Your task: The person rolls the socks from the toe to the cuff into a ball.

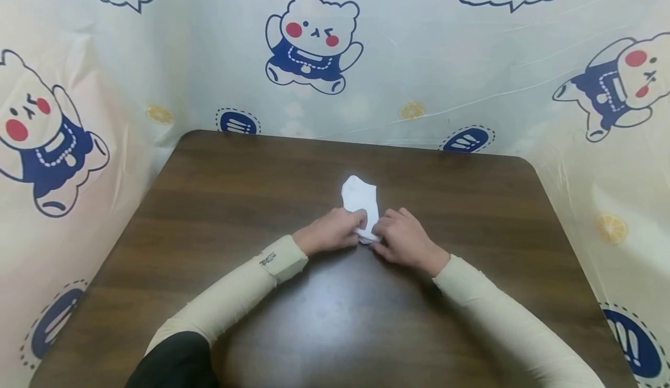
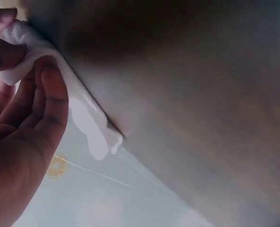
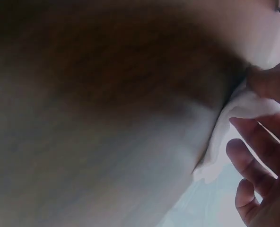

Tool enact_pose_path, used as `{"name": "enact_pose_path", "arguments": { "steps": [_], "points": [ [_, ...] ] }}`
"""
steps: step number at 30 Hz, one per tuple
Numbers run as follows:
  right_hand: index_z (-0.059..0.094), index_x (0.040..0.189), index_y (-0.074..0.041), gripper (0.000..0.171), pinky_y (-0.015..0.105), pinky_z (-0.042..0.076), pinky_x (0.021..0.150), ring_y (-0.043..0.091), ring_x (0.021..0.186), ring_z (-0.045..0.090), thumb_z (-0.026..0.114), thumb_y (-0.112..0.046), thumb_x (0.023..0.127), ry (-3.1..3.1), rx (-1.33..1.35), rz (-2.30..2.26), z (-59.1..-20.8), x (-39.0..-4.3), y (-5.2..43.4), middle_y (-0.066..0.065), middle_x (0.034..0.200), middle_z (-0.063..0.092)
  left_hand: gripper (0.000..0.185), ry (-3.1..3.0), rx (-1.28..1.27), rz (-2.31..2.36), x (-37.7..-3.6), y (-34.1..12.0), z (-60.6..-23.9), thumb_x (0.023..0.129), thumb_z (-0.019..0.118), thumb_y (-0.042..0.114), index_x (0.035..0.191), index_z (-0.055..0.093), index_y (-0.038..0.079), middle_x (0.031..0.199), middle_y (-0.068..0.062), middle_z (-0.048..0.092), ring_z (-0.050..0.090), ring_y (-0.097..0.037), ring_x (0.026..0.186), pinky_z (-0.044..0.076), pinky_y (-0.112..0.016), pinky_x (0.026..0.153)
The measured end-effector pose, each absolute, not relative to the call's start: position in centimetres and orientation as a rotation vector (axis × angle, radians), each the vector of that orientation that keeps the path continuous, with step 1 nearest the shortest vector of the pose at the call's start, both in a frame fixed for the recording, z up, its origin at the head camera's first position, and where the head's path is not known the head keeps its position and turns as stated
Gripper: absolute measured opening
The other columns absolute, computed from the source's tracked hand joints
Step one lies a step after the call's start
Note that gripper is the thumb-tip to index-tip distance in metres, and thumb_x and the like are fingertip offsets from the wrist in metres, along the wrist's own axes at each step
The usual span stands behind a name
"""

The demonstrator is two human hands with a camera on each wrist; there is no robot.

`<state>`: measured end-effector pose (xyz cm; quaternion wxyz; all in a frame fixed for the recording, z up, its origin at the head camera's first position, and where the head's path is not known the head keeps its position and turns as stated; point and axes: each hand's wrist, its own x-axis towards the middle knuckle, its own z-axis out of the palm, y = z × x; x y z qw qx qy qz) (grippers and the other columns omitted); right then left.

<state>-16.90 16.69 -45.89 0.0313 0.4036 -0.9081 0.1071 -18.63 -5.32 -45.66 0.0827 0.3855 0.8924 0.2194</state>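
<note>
The person's left grip [image 1: 335, 230] and right grip [image 1: 405, 239] pinch the white sock-like cloth [image 1: 360, 195] at its near end, apparently turned over already, its far part lying unfolded on the bench [image 1: 251, 178].

You've got a white cloth [image 1: 359, 195] on the brown table [image 1: 251, 318], its 6 o'clock end pinched by your left hand [image 1: 335, 230] from 8 o'clock and your right hand [image 1: 407, 241] from 4. Pale sleeves [image 1: 235, 299] on you, bear-print curtain [image 1: 403, 50] up at 12.

The sleeves [image 1: 230, 296] are cream, the left cuff [image 1: 291, 261] dark-printed.
</note>
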Motion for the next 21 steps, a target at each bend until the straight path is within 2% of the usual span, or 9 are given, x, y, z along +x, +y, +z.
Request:
{"name": "enact_pose_path", "arguments": {
  "steps": [3, 7, 12, 17, 21],
  "points": [
    [0.073, 0.109, -0.014, 0.028, 0.033, 0.038, 0.069, 0.013, 0.071, 0.047, 0.08, -0.03, 0.087, -2.875, 1.148, 0.543, -45.6, -17.1, 16.8, -0.006, 0.077, 0.06, 0.024, 2.644, 1.085, 0.739, -18.6, -5.6, -45.5, 0.089, 0.071, 0.008, 0.103, 0.053, 0.014, 0.077, 0.001, 0.056, 0.055, -0.015, 0.068, 0.047, -0.024, 0.063],
    [0.067, 0.117, -0.018, 0.03, 0.032, 0.044, 0.069, 0.011, 0.07, 0.051, 0.078, -0.027, 0.09, -2.932, 1.088, 0.776, -45.4, -17.6, 17.0, -0.008, 0.08, 0.059, 0.025, 2.673, 1.084, 0.748, -18.4, -5.9, -44.9, 0.086, 0.077, 0.015, 0.102, 0.058, 0.015, 0.088, 0.0, 0.058, 0.054, -0.016, 0.077, 0.048, -0.026, 0.068],
    [0.073, 0.111, -0.019, 0.019, 0.031, 0.048, 0.064, 0.012, 0.068, 0.052, 0.075, -0.024, 0.093, -2.953, 1.086, 0.87, -45.3, -18.2, 16.8, -0.01, 0.077, 0.06, 0.022, 2.724, 1.108, 0.709, -18.4, -6.0, -44.9, 0.086, 0.081, 0.024, 0.103, 0.073, 0.012, 0.097, 0.0, 0.062, 0.055, -0.015, 0.085, 0.05, -0.028, 0.077],
    [0.079, 0.105, -0.019, 0.015, 0.032, 0.041, 0.065, 0.013, 0.07, 0.048, 0.075, -0.026, 0.092, -2.944, 1.105, 0.723, -45.7, -18.4, 16.5, -0.011, 0.075, 0.059, 0.015, 2.711, 1.143, 0.616, -18.6, -5.7, -45.5, 0.09, 0.078, 0.02, 0.101, 0.079, 0.011, 0.097, 0.001, 0.065, 0.057, -0.011, 0.086, 0.05, -0.024, 0.08],
    [0.081, 0.104, -0.018, 0.017, 0.033, 0.036, 0.068, 0.017, 0.078, 0.045, 0.076, -0.028, 0.091, -2.824, 1.187, 0.455, -45.8, -18.1, 16.5, -0.006, 0.083, 0.06, 0.01, 2.699, 1.222, 0.578, -18.6, -5.7, -45.6, 0.091, 0.076, 0.014, 0.098, 0.08, 0.009, 0.095, 0.0, 0.066, 0.059, -0.013, 0.085, 0.05, -0.026, 0.08]
  ]
}}
